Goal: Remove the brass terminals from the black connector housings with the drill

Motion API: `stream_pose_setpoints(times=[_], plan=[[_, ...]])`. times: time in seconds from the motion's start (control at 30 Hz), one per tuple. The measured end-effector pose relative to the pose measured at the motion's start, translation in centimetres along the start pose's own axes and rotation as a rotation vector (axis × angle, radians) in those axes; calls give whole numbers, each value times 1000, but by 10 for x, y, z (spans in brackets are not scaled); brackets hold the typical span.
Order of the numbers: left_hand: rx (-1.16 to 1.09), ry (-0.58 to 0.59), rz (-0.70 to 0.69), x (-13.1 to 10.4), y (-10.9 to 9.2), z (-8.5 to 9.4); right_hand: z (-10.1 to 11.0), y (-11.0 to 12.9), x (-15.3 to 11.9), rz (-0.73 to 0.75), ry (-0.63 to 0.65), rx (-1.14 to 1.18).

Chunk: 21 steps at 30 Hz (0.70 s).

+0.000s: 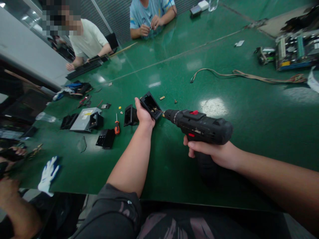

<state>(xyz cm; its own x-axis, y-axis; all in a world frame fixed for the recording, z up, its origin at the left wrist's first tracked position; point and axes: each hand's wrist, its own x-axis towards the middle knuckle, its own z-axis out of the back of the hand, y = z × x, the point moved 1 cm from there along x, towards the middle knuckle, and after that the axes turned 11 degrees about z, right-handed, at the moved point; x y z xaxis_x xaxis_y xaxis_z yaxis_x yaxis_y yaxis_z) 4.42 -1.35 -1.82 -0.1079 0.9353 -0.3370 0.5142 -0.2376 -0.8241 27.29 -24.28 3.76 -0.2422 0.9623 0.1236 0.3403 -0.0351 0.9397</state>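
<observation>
Currently, a black housing (150,102) is gripped over the bench (171,172) by the left hand (144,115), while a drill (201,126), pointed left at the housing, is clasped by the right hand (220,153).

1. Viewpoint: one camera, worn on the head, above the near edge of the table (169,172).
2. Direction: forward and down across the table; its seam (174,57) slants across the frame, so the view is tilted sideways.
3. Range: left hand (145,116), right hand (219,152) and drill (199,126) close, over the near part of the table.
4. Extent: from the lap (171,225), below the table's near edge, to two co-workers (152,16) beyond its far side.
</observation>
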Motion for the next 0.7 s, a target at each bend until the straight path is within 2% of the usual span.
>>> stream_pose_setpoints(times=[0.7], plan=[[30, -18, 20, -3, -2, -3, -1, 1, 0, 2, -3, -65]])
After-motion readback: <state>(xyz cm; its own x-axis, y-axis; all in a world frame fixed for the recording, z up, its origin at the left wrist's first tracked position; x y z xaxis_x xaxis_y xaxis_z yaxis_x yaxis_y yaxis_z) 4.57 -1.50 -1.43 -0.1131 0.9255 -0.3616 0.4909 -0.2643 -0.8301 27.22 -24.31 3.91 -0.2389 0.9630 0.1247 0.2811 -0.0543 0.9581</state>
